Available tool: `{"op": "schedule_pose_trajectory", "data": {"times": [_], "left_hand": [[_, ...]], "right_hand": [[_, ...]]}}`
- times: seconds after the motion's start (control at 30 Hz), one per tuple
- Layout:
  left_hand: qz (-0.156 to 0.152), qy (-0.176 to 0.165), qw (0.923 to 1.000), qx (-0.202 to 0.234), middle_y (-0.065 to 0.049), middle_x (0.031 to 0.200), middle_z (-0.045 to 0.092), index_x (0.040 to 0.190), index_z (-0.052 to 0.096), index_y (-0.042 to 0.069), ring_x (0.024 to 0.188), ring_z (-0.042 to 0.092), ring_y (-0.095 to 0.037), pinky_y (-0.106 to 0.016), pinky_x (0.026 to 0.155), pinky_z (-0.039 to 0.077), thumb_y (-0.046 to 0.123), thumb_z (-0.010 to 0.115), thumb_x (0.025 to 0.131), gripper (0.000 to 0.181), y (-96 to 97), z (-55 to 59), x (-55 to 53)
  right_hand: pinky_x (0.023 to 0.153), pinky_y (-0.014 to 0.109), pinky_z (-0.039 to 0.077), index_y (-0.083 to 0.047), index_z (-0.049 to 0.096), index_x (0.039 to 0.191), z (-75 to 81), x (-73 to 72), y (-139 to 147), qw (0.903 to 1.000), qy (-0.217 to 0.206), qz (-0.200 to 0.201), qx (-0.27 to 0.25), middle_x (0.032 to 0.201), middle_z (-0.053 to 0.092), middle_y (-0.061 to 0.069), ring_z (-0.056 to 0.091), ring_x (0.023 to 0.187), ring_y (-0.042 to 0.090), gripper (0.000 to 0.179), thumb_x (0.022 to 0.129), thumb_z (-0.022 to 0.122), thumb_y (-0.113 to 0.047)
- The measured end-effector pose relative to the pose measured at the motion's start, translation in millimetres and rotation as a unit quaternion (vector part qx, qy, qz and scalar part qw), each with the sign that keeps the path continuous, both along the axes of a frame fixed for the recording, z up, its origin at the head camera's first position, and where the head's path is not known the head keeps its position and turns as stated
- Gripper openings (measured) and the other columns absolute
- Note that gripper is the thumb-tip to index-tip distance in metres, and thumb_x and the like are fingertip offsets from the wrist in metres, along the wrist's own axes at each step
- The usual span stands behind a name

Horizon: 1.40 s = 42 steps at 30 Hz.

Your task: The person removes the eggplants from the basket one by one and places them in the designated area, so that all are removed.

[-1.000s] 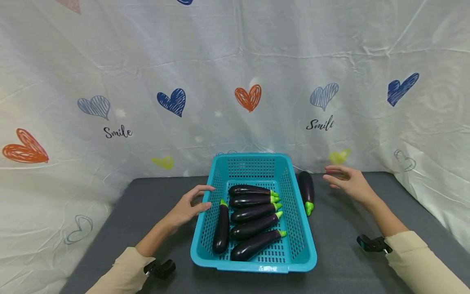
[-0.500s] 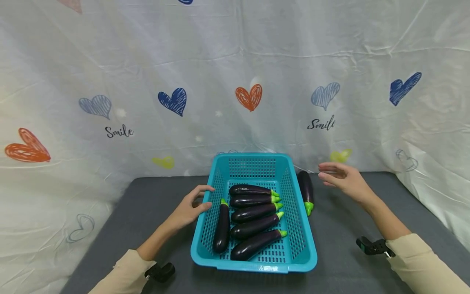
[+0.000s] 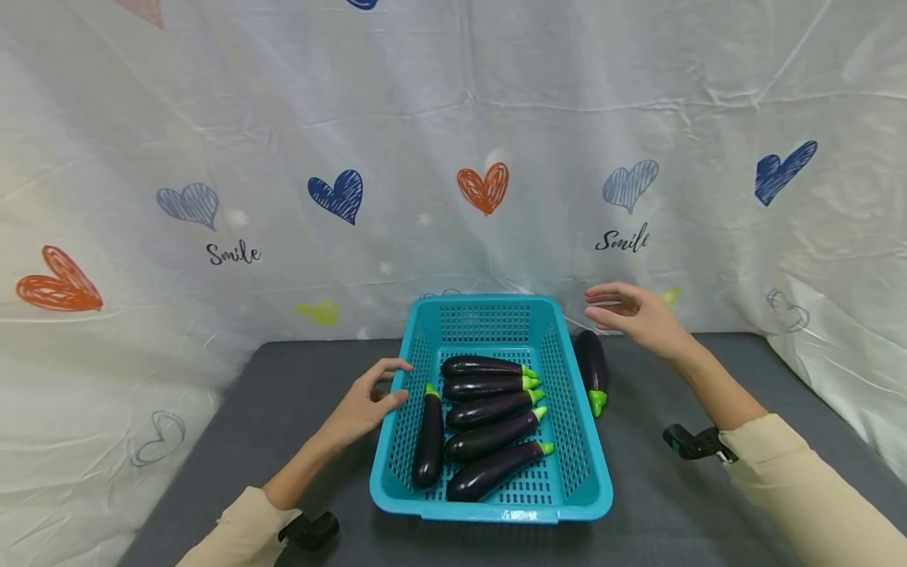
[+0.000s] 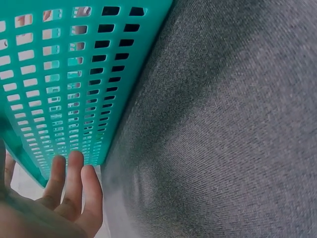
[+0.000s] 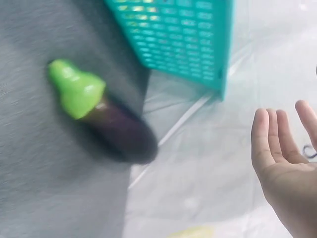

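A blue-green plastic basket (image 3: 490,516) with slotted walls stands on the grey table. Inside lie several dark purple eggplants (image 3: 428,445) with green stem ends, most of them stacked crosswise and one lengthwise along the left wall. My left hand (image 3: 364,403) rests at the basket's left rim, thumb and index finger over it; the left wrist view shows three loosely extended fingers (image 4: 74,181) outside the wall. Another eggplant (image 3: 592,370) lies on the table against the basket's right side. My right hand (image 3: 641,317) hovers above and right of its far end, fingers relaxed, holding nothing.
Behind the table hangs a white curtain (image 3: 411,260) printed with hearts and "Smile" lettering. Grey cloth-like table surface (image 3: 659,441) extends on both sides of the basket. A black wrist camera (image 3: 690,442) sits at each sleeve.
My right hand has moved left and up, toward the far end of the eggplant outside the basket. The left hand stays at the rim, and the eggplants lie as before.
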State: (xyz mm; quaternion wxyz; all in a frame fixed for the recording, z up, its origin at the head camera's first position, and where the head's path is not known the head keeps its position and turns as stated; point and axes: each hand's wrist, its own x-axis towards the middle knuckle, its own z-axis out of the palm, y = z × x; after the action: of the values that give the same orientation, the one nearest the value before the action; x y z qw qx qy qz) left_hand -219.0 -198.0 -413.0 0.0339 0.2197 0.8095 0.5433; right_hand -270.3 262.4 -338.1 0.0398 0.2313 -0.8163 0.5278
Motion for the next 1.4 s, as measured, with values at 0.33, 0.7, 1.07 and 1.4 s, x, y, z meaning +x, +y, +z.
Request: {"op": "schedule_pose_trajectory", "data": {"times": [0.33,0.7,1.07,1.4], "left_hand": [[0.007,-0.057,0.9983,0.007,-0.023,0.149,0.042,0.145,0.053,0.015,0.112,0.063,-0.037,-0.052,0.087,0.052,0.02,0.066,0.102,0.046,-4.2,3.4,-6.5],[0.009,-0.138,0.9861,0.093,-0.013,0.161,0.026,0.155,0.043,0.021,0.144,0.031,-0.036,-0.061,0.106,0.034,0.029,0.067,0.101,0.059,-4.4,13.0,-39.8],[0.012,-0.093,0.9955,0.016,-0.016,0.16,0.028,0.15,0.05,0.025,0.139,0.04,-0.038,-0.053,0.088,0.043,0.031,0.067,0.101,0.052,-5.7,2.4,-43.5],[0.012,-0.085,0.9963,0.01,-0.019,0.158,0.032,0.15,0.048,0.02,0.141,0.035,-0.042,-0.059,0.094,0.045,0.031,0.066,0.102,0.052,-3.0,2.6,-44.2]], "right_hand": [[0.086,0.036,0.055,0.001,0.061,0.134,31.5,-18.8,-29.9,0.9991,0.021,0.013,0.035,0.133,0.06,0.024,0.067,0.107,0.015,0.04,0.101,0.068,-0.019],[0.086,0.036,0.055,0.003,0.062,0.132,57.3,-34.6,-59.6,0.9986,0.002,0.052,0.012,0.134,0.059,0.025,0.067,0.109,0.023,0.04,0.099,0.071,-0.017],[0.095,0.046,0.051,0.007,0.058,0.135,54.0,-52.3,-105.1,0.9891,-0.053,0.128,-0.051,0.137,0.054,0.029,0.064,0.113,0.03,0.042,0.097,0.071,-0.007],[0.095,0.047,0.05,0.001,0.063,0.132,35.0,-53.7,-142.4,0.9828,-0.051,0.158,-0.081,0.129,0.063,0.016,0.062,0.116,0.031,0.036,0.096,0.071,-0.001]]}}
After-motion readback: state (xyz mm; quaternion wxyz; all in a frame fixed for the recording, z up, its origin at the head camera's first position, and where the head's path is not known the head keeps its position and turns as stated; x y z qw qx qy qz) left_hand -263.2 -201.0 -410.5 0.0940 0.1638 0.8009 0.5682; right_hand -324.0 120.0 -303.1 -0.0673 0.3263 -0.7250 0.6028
